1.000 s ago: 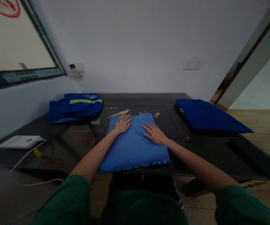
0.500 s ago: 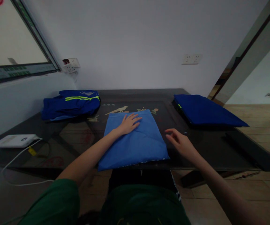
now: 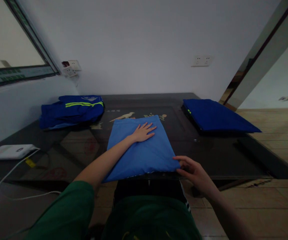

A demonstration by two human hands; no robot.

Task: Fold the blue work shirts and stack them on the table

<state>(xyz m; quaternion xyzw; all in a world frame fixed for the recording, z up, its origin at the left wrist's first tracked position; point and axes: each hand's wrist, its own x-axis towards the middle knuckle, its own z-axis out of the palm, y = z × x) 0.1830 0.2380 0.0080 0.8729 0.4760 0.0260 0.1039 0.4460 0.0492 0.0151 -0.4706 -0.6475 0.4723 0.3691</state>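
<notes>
A folded light blue cloth (image 3: 131,160) lies flat in front of me, its near edge along the table's front edge. I cannot tell what kind of garment or cover it is. My left hand (image 3: 143,132) rests palm down on its upper middle, fingers spread. At its near right corner is my right hand (image 3: 190,170), with the forefinger touching the side edge and the thumb just below the corner. The thumb and forefinger stand apart, and the other fingers are partly hidden behind them.
All this is on a dark table (image 3: 216,155) with a bird picture. A blue bundle with yellow stripes (image 3: 74,111) lies back left, a folded dark blue stack (image 3: 214,115) back right. A white device (image 3: 10,151) with a cable (image 3: 16,165) is at left, a black flat object (image 3: 266,158) at right.
My right hand has moved left and toward me, reaching the cloth's near right corner. My left hand has slid slightly right and toward me on the cloth. The view has shifted a little.
</notes>
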